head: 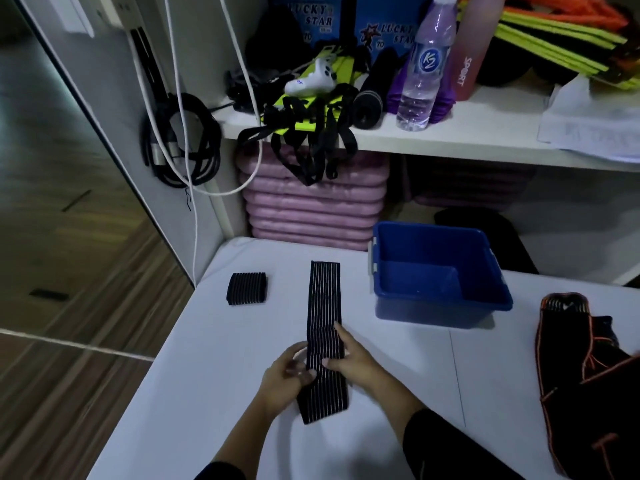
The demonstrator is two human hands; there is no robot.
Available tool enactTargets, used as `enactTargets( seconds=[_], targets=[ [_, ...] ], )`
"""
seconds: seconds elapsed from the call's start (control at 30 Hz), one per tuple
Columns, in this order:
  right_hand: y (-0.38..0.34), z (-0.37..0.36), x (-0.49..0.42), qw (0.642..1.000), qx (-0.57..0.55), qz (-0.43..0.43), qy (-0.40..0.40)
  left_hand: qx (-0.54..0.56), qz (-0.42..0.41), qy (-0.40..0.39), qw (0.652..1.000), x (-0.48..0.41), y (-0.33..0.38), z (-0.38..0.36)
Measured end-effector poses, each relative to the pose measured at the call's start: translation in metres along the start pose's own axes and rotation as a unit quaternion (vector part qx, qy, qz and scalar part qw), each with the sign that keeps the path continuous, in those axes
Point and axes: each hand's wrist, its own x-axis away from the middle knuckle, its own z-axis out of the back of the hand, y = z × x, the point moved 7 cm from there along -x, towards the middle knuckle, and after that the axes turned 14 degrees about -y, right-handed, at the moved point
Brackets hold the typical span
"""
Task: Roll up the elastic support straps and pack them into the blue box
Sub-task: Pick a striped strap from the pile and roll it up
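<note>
Black elastic with thin white stripes sits in both hands. The left grip (287,372) is closed on the left edge of the strap (323,306), with the thumb across the top and the fingers curled at the side. The right grip (349,358) lies on the right edge opposite. Its fingers are fairly straight and point away from the person, and its thumb presses on the stripes, so it pins the strap rather than clasping it. Both hold it in the near half.

One strap lies flat on the tabletop (207,375). Its long axis runs from the near edge straight toward the back edge, and the stripes follow that line. Its far end stops between two things. One roll (246,288), a second strap already wound up, sits to the left, near the tabletop's left edge and apart from the flat strap. One blue box (440,271) stands to the right, toward the back edge, open side up and clear of the strap.

At the right edge lies a heap of black supports (581,375) with orange trim; I cannot count them.

Behind and above the tabletop is a white shelf (450,140). It carries two bottles, one clear (426,74) and one pink (471,57), and a tangle of black webbing (311,147) hangs over its front.
</note>
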Motion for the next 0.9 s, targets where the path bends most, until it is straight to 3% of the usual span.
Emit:
enactTargets(
  seconds=[0.2,0.3,0.53,0.67,0.9],
  targets=[
    [0.005,-0.007,0.056,1.0,0.024,0.01,-0.008,-0.101,-0.056,-0.032,0.993,0.021,-0.019,-0.023],
    [0.02,-0.007,0.074,0.998,0.063,-0.002,0.026,-0.217,-0.101,0.029,0.97,0.023,-0.021,-0.029],
    [0.038,-0.025,0.085,0.984,0.168,0.017,0.06,-0.295,-0.104,0.083,0.946,0.032,-0.025,-0.034],
    [0.038,-0.027,0.082,0.971,0.204,0.048,0.118,-0.286,-0.094,0.096,0.949,0.034,-0.026,-0.035],
    [0.008,-0.018,0.08,0.976,0.152,0.107,0.112,-0.15,-0.121,0.109,0.975,0.039,-0.004,-0.03]
  ],
)
